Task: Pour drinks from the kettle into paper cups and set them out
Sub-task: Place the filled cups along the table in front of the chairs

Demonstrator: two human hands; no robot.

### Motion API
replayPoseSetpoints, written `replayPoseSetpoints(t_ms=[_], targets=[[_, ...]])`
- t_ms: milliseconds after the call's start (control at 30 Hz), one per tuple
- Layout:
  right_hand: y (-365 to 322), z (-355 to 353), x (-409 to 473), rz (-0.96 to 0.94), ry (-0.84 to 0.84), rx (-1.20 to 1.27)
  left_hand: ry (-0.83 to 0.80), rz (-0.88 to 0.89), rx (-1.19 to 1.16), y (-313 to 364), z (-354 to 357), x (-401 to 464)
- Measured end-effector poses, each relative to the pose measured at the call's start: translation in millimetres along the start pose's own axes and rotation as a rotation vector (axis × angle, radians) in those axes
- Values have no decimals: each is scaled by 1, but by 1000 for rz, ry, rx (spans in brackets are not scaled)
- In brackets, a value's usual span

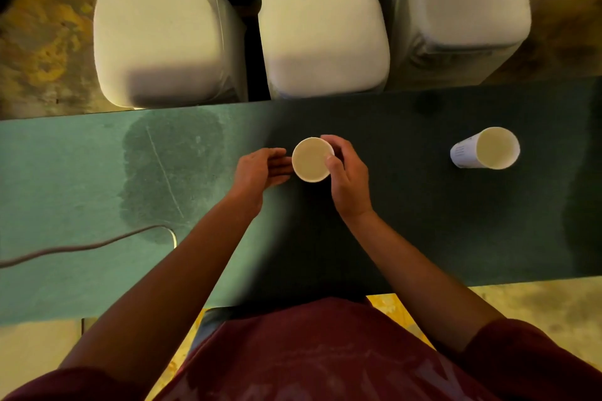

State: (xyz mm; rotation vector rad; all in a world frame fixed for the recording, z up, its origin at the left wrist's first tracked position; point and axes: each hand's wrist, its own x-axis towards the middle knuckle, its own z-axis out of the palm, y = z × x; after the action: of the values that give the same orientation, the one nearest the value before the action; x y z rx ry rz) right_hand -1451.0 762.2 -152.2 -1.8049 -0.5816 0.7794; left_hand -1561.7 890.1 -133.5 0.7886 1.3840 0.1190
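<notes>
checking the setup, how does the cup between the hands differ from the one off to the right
The centre cup is gripped by the right hand, with the left hand open beside it; the right cup stands alone, untouched. The centre cup shows only its mouth; the right cup shows a printed side wall. Both are pale paper cups, upright on the green table.

A function hall: green-clothed table [81, 172], white-covered chairs [156, 36] in a row, patterned carpet [42, 42].
</notes>
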Motion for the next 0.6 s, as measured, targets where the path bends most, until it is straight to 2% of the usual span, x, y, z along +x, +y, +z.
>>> replayPoseSetpoints(t_ms=[167,367,600], targets=[[-2,-22,-3,-140,-24,-117,65,53,-65,-3,-5,-12],[-22,-53,-8,-205,-25,-108,275,315,179,3,1,-49],[-59,-100,-32,-260,-48,-71,309,527,241,13,35,-107]])
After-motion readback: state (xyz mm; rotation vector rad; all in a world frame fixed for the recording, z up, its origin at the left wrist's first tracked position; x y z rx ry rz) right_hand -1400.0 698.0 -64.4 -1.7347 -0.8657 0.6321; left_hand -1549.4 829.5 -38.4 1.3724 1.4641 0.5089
